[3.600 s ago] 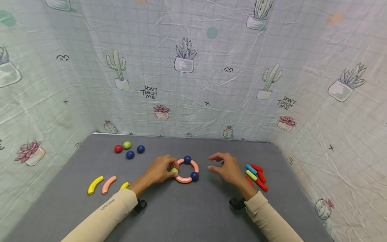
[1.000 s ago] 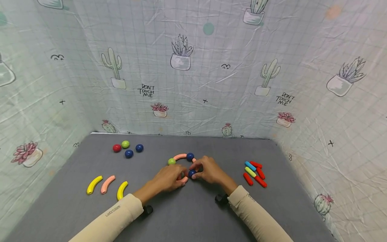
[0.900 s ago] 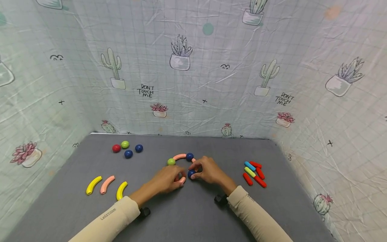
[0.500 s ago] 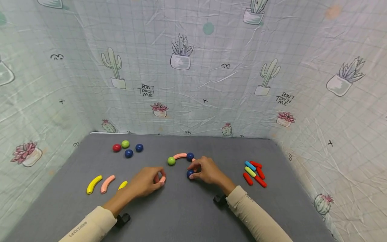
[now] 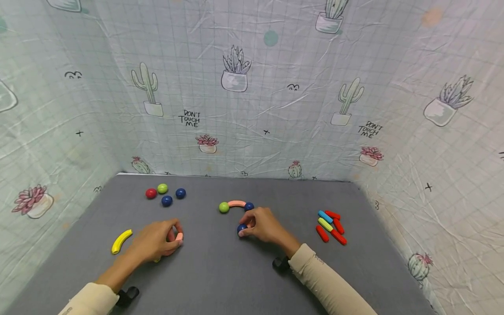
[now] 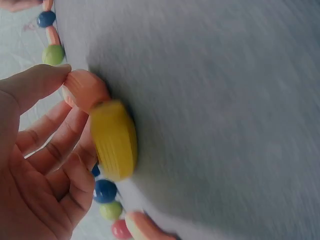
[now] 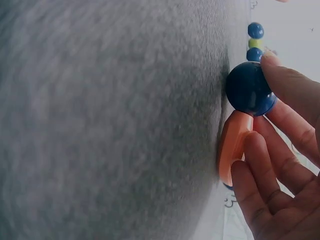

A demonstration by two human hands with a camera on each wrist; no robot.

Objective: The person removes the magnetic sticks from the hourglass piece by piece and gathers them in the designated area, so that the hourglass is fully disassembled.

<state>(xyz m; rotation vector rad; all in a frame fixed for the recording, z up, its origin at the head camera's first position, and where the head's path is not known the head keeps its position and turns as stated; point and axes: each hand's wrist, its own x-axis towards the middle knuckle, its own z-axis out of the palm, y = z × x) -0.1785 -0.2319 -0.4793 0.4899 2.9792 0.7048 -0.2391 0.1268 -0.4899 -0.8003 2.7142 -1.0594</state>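
In the head view my left hand [image 5: 157, 243] pinches a pink curved rod [image 5: 179, 236] between thumb and fingers. A yellow curved rod [image 6: 114, 142] lies close by it in the left wrist view; whether they touch I cannot tell. My right hand [image 5: 261, 225] pinches a blue ball [image 5: 241, 229] at the table's middle. That ball meets another pink curved rod [image 7: 235, 145], seen in the right wrist view and mostly hidden from the head. Beyond the right hand, a second blue ball [image 5: 249, 206], a pink arc [image 5: 237, 203] and a green ball [image 5: 224, 207] form a chain.
Loose balls, among them a red one [image 5: 151, 193] and a green one [image 5: 162, 188], sit at the back left. A yellow curved rod [image 5: 121, 241] lies left of my left hand. Several short straight rods [image 5: 330, 226] cluster on the right. A printed curtain surrounds the grey table [image 5: 220, 284].
The ring has come apart. My left hand has carried one pink curved rod off to the left. The right hand, on the blue ball, has shifted slightly left and nearer.
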